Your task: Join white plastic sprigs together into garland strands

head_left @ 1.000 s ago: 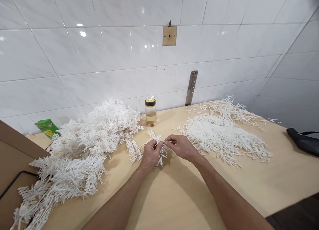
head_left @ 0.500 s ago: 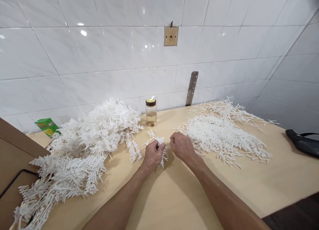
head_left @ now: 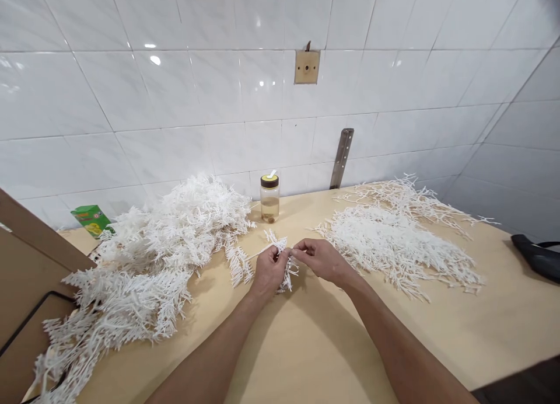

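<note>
Two forearms reach in from the near edge over a pale wooden counter (head_left: 315,345) and meet at its middle. The left hand (head_left: 269,270) is curled, knuckles up, its grip closed around a white plastic sprig (head_left: 277,240). The sprig's short needles fan out above and below the fingers. Its thin stem runs out to the left of the grip to a second frond lying on the counter.

The right hand (head_left: 321,259) is just right of the left and nearly touches it. Its grip is narrow, with thumb and forefinger pinched on a fine twig of the same sprig. The sprig is thus held between both grips, low over the counter.

Left of the grips, and partly nearer, a large loose heap of white sprigs (head_left: 166,246) spreads along the counter to a cardboard box (head_left: 26,258) at the edge. Right of the grips a flatter spread of white sprigs (head_left: 394,240) lies well apart from the heap.

Just beyond the grips stands a clear jar (head_left: 270,198) with a dark lid, upright and holding a little yellowish liquid. Farther left, behind the heap, a green carton (head_left: 91,219) lies by the wall. At the far right lies a black bag (head_left: 538,257).

Behind everything is a white tiled wall (head_left: 196,100), with a metal strip (head_left: 342,157) rising from the counter and a square beige plate (head_left: 306,66) above it.
</note>
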`<state>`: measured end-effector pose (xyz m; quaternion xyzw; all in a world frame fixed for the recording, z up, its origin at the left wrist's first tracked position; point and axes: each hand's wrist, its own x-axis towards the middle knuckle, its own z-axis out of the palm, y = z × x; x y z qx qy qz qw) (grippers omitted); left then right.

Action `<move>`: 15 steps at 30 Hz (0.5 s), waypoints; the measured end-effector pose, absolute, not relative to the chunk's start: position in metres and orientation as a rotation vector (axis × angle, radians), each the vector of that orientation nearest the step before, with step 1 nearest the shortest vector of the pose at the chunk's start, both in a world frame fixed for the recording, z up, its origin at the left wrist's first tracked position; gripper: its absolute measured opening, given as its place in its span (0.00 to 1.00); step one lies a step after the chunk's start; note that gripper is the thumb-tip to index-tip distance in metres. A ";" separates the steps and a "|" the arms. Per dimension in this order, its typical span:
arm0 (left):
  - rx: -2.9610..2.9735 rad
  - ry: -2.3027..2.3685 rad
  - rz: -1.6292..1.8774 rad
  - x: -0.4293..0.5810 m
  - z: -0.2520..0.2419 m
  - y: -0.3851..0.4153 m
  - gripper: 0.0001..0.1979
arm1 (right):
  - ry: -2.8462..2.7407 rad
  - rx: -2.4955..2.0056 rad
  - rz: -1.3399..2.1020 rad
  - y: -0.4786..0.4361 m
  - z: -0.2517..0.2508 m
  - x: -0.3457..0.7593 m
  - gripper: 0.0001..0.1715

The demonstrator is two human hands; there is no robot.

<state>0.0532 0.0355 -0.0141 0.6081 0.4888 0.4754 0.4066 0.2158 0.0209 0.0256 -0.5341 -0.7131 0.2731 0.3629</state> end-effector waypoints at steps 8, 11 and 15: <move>1.580 1.277 1.223 0.053 -0.013 0.036 0.21 | -1.852 -1.425 0.658 0.018 0.029 0.212 0.13; 1.596 1.293 1.199 0.053 -0.012 0.036 0.20 | -1.886 -1.442 0.579 0.016 0.030 0.209 0.12; 1.619 1.320 1.186 0.052 -0.012 0.036 0.20 | -1.878 -1.459 0.493 0.015 0.027 0.207 0.10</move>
